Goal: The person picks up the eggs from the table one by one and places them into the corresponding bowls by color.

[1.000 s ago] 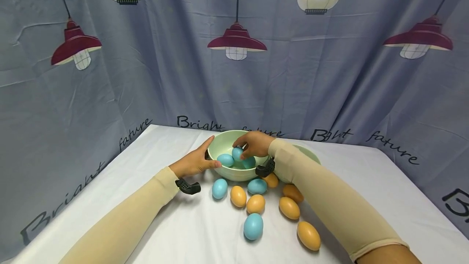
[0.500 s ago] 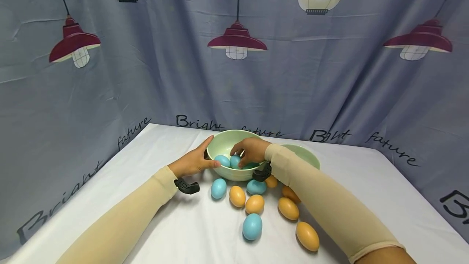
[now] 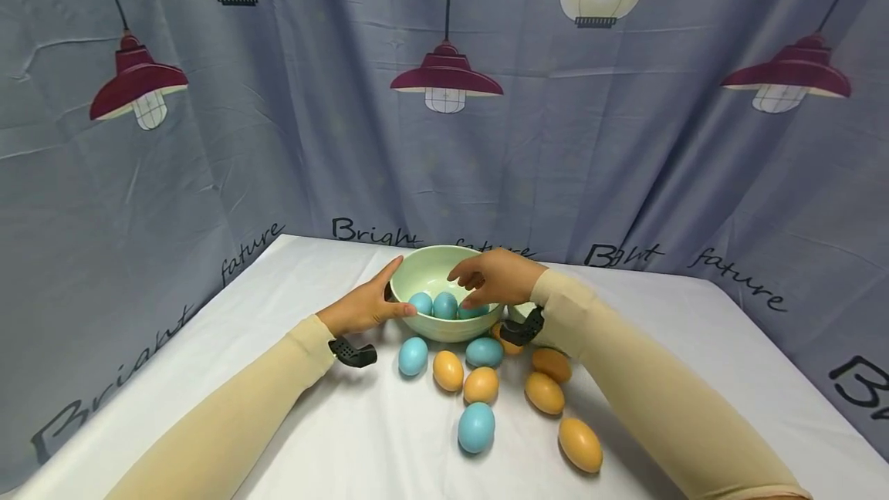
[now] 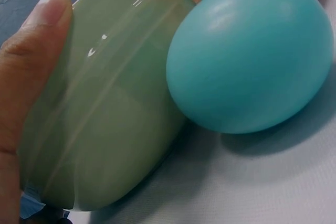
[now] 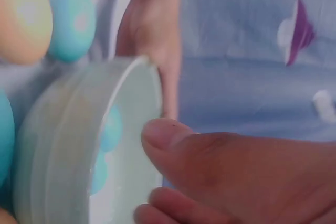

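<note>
Your left hand (image 3: 361, 309) holds the left side of a glossy pale green bowl (image 3: 447, 332), thumb and forefinger spread wide along its curved wall; the other fingertips are hidden. Inside it sit three smooth blue eggs (image 3: 445, 305) in a row. Your right hand (image 3: 508, 276) hangs over the bowl's right side with loosely bent fingers; the right wrist view shows thumb and fingers apart, pinching nothing, though whether the thumb touches the rightmost egg you cannot tell. Only the left wrist view brings out ridges circling the bowl's wall. A second green bowl (image 3: 519, 312) lies partly behind your right wrist. On the wrinkled white cloth (image 3: 333, 430) rest matte-looking orange eggs (image 3: 545, 393) and three more blue ones (image 3: 476, 428).
</note>
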### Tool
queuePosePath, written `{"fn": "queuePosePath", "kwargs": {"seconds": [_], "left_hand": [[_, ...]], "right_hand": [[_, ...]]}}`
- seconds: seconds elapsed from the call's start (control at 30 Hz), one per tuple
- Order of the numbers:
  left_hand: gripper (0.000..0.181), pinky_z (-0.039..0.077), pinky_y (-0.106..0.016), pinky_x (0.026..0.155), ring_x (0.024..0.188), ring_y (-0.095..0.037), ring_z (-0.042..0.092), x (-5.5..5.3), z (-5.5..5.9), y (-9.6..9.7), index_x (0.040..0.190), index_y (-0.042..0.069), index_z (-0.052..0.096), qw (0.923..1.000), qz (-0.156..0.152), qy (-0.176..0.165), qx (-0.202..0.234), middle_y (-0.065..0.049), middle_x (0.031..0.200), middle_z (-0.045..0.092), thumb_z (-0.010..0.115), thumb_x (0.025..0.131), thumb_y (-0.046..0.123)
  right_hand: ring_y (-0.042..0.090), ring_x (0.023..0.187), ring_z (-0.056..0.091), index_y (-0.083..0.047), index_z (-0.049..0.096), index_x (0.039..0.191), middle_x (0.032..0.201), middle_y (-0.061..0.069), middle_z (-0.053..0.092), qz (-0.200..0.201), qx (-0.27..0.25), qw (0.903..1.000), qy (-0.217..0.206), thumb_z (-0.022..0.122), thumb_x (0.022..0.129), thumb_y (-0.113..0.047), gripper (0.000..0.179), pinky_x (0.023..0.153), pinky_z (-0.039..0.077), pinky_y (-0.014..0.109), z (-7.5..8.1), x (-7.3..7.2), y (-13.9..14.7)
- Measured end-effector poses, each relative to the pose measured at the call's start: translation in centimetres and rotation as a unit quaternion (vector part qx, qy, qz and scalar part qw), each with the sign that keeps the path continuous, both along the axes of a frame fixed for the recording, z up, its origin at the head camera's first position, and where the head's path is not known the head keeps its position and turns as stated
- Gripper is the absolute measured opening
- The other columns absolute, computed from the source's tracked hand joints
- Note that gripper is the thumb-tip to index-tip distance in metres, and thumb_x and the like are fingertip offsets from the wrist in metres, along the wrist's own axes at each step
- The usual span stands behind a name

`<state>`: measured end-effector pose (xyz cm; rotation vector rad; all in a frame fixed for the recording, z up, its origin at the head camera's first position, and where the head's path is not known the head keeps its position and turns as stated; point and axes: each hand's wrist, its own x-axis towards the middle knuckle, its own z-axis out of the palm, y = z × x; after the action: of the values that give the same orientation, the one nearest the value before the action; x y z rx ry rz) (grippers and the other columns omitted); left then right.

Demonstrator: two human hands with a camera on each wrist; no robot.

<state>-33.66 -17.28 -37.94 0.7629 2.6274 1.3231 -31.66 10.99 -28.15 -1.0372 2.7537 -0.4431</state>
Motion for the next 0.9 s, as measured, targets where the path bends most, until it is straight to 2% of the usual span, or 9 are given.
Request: {"fn": "queuePosePath", "kwargs": {"seconds": [0.1, 0.17, 0.23, 0.33, 0.47, 0.63, 0.77, 0.9], "left_hand": [[0.114, 0.022, -0.048, 0.117, 0.145, -0.025, 0.026, -0.1, 0.1, -0.1, 0.156, 0.033, -0.002, 0.9999, 0.008, 0.001, -0.013, -0.003, 0.162, 0.015, 0.074, 0.076, 0.059], [0.115, 0.021, -0.047, 0.118, 0.146, -0.024, 0.023, -0.2, 0.1, -0.1, 0.157, 0.032, -0.003, 0.9998, 0.012, 0.001, -0.018, -0.003, 0.163, 0.013, 0.074, 0.075, 0.061], [0.115, 0.020, -0.048, 0.118, 0.147, -0.024, 0.021, -0.1, 0.2, -0.1, 0.156, 0.033, -0.004, 0.9995, 0.016, -0.001, -0.025, -0.002, 0.163, 0.011, 0.073, 0.076, 0.062], [0.114, 0.021, -0.049, 0.117, 0.146, -0.026, 0.022, 0.1, 0.2, 0.0, 0.156, 0.034, -0.003, 0.9998, 0.009, -0.002, -0.018, -0.002, 0.163, 0.012, 0.073, 0.076, 0.062], [0.117, 0.020, -0.050, 0.118, 0.147, -0.027, 0.021, 0.1, 0.1, 0.1, 0.157, 0.030, -0.003, 0.9999, -0.001, 0.003, -0.010, -0.006, 0.163, 0.012, 0.072, 0.074, 0.064], [0.119, 0.019, -0.049, 0.118, 0.147, -0.025, 0.019, 0.0, -0.1, 0.2, 0.157, 0.029, -0.004, 0.9998, 0.000, 0.008, -0.016, -0.005, 0.163, 0.011, 0.070, 0.073, 0.068], [0.119, 0.019, -0.048, 0.118, 0.147, -0.025, 0.019, 0.1, 0.0, 0.3, 0.157, 0.029, -0.004, 0.9997, 0.006, 0.007, -0.021, -0.005, 0.163, 0.011, 0.070, 0.072, 0.068], [0.118, 0.021, -0.049, 0.117, 0.146, -0.027, 0.022, 0.2, 0.1, 0.3, 0.157, 0.032, -0.003, 0.9999, 0.003, 0.002, -0.016, -0.006, 0.163, 0.012, 0.071, 0.072, 0.068]], "right_hand": [[0.014, 0.104, 0.065, -0.023, 0.064, 0.124, 0.113, -0.006, 0.068, 0.026, -0.012, 0.9994, 0.020, 0.077, 0.084, -0.026, 0.042, 0.088, 0.052, 0.026, 1.3, 2.5, 1.0], [0.012, 0.100, 0.065, -0.023, 0.066, 0.121, 0.109, -0.007, 0.068, 0.047, -0.020, 0.9984, 0.023, 0.077, 0.084, -0.025, 0.039, 0.085, 0.053, 0.025, 1.5, 4.3, 1.6], [0.011, 0.096, 0.065, -0.021, 0.068, 0.118, 0.106, -0.006, 0.069, 0.082, -0.019, 0.9960, 0.032, 0.079, 0.083, -0.026, 0.037, 0.081, 0.054, 0.024, 1.0, 5.8, 2.1], [0.009, 0.089, 0.064, -0.020, 0.070, 0.113, 0.098, -0.007, 0.069, 0.099, 0.002, 0.9939, 0.048, 0.081, 0.080, -0.032, 0.037, 0.077, 0.052, 0.024, -0.5, 7.9, 2.5], [0.002, 0.076, 0.056, -0.022, 0.070, 0.109, 0.085, -0.013, 0.064, 0.098, 0.038, 0.9898, 0.097, 0.080, 0.073, -0.051, 0.047, 0.068, 0.047, 0.020, -2.3, 9.6, 2.4], [0.000, 0.067, 0.045, -0.026, 0.070, 0.104, 0.081, -0.013, 0.057, 0.099, 0.068, 0.9789, 0.165, 0.071, 0.064, -0.072, 0.060, 0.059, 0.041, 0.019, -3.5, 11.3, 1.4], [-0.002, 0.063, 0.043, -0.028, 0.070, 0.102, 0.078, -0.016, 0.055, 0.104, 0.084, 0.9769, 0.167, 0.073, 0.064, -0.069, 0.055, 0.056, 0.039, 0.017, -3.6, 12.4, 0.6], [-0.007, 0.066, 0.045, -0.028, 0.071, 0.099, 0.078, -0.018, 0.054, 0.146, 0.079, 0.9745, 0.151, 0.080, 0.067, -0.055, 0.043, 0.058, 0.038, 0.011, -3.5, 13.5, 0.4]]}}
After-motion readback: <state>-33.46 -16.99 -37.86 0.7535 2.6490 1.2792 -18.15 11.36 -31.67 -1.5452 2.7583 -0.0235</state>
